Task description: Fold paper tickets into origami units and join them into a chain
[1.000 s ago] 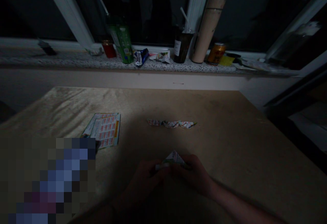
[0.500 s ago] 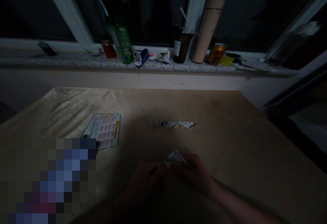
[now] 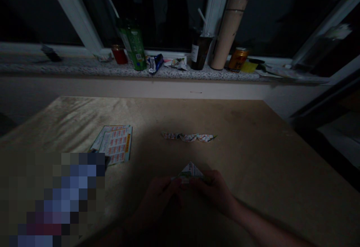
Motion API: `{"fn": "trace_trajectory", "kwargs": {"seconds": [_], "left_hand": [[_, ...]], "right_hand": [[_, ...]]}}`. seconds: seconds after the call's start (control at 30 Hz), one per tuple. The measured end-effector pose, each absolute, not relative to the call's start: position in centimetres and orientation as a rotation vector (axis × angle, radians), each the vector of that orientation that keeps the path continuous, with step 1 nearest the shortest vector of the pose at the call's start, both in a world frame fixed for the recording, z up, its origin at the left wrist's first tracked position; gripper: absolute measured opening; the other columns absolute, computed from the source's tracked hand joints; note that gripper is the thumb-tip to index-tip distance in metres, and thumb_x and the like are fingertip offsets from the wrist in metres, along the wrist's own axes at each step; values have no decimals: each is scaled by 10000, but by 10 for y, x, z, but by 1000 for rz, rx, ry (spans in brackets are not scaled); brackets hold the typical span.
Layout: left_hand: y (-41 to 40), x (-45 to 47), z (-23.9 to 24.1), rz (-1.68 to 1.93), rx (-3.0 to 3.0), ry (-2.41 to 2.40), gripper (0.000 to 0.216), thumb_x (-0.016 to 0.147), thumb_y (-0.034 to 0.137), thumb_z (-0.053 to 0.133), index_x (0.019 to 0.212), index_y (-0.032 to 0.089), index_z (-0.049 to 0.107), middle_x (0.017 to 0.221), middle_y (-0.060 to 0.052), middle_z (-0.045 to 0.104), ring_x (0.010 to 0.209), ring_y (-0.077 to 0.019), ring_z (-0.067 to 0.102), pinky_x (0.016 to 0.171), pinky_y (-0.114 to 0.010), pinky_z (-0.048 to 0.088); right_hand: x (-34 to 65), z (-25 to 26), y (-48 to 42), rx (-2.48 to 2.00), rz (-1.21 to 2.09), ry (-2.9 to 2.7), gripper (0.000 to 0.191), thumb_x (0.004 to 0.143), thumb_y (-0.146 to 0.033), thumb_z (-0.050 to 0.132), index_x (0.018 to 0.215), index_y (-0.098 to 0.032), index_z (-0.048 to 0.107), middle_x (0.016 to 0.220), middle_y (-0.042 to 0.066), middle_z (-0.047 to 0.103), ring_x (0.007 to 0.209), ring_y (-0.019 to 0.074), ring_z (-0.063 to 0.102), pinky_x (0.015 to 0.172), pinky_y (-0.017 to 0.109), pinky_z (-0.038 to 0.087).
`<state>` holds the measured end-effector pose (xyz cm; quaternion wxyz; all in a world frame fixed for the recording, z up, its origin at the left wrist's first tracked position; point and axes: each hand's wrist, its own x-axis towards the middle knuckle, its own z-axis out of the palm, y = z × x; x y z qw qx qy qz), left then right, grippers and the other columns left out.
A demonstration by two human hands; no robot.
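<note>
Between my two hands is a piece of printed paper, folded to a point at its top. My left hand pinches its left side, in deep shadow. On the right side, my right hand grips the same paper, thumb toward its lower edge. Just beyond, a row of small folded paper pieces lies flat on the table. Off to the left rest overlapping printed sheets with red and white blocks. The lower parts of both hands are dim.
The brown table reaches to the wall under a speckled windowsill. On the sill stand a green bottle, a dark cup, a tall beige flask, a gold can and crumpled wrappers. A blurred patch covers the lower left.
The folded paper has shifted slightly up and left, and more of its printed face shows. My hands keep their hold on it. The other things stay where they were.
</note>
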<state>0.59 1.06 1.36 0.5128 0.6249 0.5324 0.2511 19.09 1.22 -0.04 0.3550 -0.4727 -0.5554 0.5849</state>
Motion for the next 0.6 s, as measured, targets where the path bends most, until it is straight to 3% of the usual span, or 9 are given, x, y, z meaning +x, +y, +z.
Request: {"fn": "trace_trajectory", "kwargs": {"seconds": [0.17,0.37,0.6], "left_hand": [[11,7,17,594,1505,1283,432,860,428,400,632,183,672,557,11,666,585,-150,602,619,-201,421],[12,8,16,514,1449,1314,346,779,444,535,700,145,691,583,3,648,537,-136,552,495,-185,371],[13,7,20,544,1419,1278,432,817,462,484,597,149,684,580,-4,665,579,-151,586,553,-194,392]], "right_hand": [[191,-3,12,-1193,1540,-1390,421,771,-506,567,590,-127,581,516,-29,443,473,69,341,415,186,263],[190,2,12,-1148,1559,-1436,388,777,-488,565,626,-132,595,525,-28,460,472,70,346,424,189,274],[193,-7,11,-1246,1489,-1450,458,768,-523,560,531,-133,516,478,-43,395,443,57,297,402,191,218]]}}
